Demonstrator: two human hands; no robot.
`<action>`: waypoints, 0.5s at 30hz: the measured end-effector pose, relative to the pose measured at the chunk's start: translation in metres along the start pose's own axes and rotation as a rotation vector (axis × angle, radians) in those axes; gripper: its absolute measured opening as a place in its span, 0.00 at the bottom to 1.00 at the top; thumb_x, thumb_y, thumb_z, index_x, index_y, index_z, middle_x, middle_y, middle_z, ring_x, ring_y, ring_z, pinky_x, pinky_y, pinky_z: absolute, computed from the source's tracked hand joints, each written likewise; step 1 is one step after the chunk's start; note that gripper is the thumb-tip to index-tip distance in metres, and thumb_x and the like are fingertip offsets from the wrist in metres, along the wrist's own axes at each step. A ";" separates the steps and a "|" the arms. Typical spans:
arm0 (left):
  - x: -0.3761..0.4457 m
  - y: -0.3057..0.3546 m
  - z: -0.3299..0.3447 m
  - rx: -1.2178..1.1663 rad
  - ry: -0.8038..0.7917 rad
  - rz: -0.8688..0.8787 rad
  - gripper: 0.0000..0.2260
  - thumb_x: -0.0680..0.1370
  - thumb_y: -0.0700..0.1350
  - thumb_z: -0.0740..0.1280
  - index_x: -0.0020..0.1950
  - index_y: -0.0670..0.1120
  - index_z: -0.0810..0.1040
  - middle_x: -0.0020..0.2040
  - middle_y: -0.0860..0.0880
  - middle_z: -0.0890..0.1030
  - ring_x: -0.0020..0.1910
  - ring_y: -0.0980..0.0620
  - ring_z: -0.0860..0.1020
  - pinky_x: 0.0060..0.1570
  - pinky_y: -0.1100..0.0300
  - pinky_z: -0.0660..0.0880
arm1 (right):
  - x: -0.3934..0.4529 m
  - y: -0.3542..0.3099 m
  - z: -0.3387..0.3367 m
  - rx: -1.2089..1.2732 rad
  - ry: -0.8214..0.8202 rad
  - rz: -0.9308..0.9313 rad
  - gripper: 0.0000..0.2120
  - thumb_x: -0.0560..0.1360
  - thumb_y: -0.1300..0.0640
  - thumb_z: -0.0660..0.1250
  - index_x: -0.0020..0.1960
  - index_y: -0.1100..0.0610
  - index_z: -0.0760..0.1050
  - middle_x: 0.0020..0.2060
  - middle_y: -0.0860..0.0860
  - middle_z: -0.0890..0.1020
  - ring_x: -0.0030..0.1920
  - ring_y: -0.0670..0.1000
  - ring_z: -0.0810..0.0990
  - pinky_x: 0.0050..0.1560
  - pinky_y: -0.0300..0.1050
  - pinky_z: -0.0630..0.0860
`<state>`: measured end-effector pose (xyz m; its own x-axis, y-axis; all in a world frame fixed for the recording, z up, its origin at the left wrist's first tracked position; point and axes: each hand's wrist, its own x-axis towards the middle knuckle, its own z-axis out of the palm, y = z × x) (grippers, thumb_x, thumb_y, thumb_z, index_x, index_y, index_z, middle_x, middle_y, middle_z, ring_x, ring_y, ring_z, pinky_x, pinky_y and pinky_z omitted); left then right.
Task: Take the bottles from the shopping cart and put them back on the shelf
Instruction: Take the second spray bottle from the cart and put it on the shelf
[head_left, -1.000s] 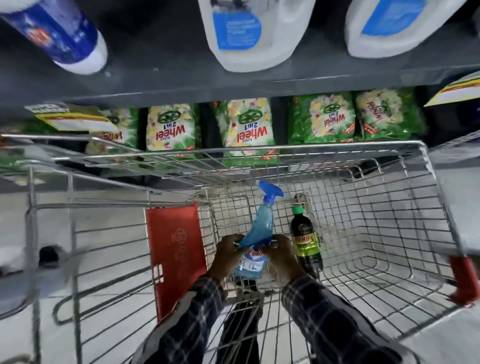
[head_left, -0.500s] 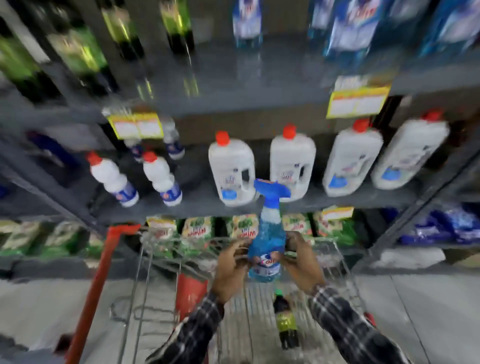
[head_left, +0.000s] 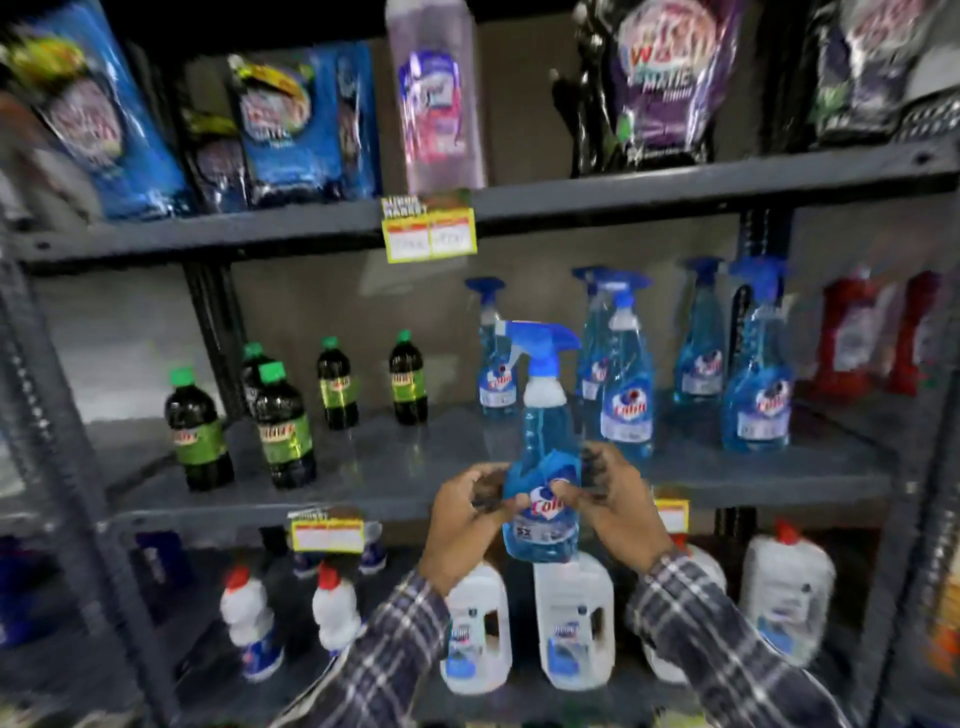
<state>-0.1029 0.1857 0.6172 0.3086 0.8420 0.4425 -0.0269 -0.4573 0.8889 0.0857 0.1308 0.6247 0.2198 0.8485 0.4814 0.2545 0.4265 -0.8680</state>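
Observation:
I hold a blue spray bottle (head_left: 543, 447) upright in front of the middle shelf (head_left: 415, 467), its base level with the shelf's front edge. My left hand (head_left: 467, 519) grips its lower left side and my right hand (head_left: 613, 504) grips its lower right side. Several matching blue spray bottles (head_left: 626, 379) stand on the shelf just behind and to the right. Dark bottles with green caps (head_left: 283, 431) stand on the same shelf to the left. The shopping cart is out of view.
White jugs with red caps (head_left: 574, 623) fill the shelf below. Detergent pouches (head_left: 291, 119) and a pink bottle (head_left: 439, 98) stand on the top shelf. Red bottles (head_left: 852, 332) sit at the far right. Yellow price tags (head_left: 428, 228) hang on the shelf edges.
The view has swung up from the cart to the shelves. Both hands have lifted the spray bottle out of the cart up to the middle shelf.

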 end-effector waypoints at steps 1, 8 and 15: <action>0.011 0.006 -0.001 0.002 0.006 0.016 0.14 0.69 0.40 0.77 0.53 0.51 0.82 0.48 0.54 0.88 0.48 0.56 0.85 0.44 0.67 0.80 | 0.012 -0.004 0.000 0.007 -0.002 -0.016 0.18 0.72 0.66 0.73 0.60 0.60 0.73 0.48 0.50 0.84 0.46 0.39 0.83 0.46 0.35 0.80; 0.075 0.023 -0.010 0.080 0.040 0.045 0.14 0.72 0.36 0.74 0.57 0.43 0.80 0.50 0.49 0.85 0.44 0.61 0.84 0.44 0.68 0.80 | 0.085 -0.009 0.013 -0.024 0.034 -0.068 0.18 0.71 0.62 0.75 0.57 0.55 0.73 0.46 0.49 0.84 0.48 0.47 0.84 0.50 0.41 0.82; 0.115 0.004 -0.028 0.137 0.052 -0.040 0.17 0.76 0.35 0.69 0.64 0.39 0.75 0.52 0.48 0.81 0.42 0.64 0.80 0.38 0.73 0.78 | 0.132 0.008 0.043 -0.117 0.067 -0.024 0.21 0.70 0.59 0.76 0.58 0.59 0.71 0.51 0.54 0.83 0.49 0.49 0.84 0.47 0.38 0.81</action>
<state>-0.0937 0.2886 0.6750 0.2571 0.8724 0.4158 0.1153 -0.4549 0.8830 0.0764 0.2598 0.6757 0.2741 0.8139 0.5122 0.3679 0.4034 -0.8378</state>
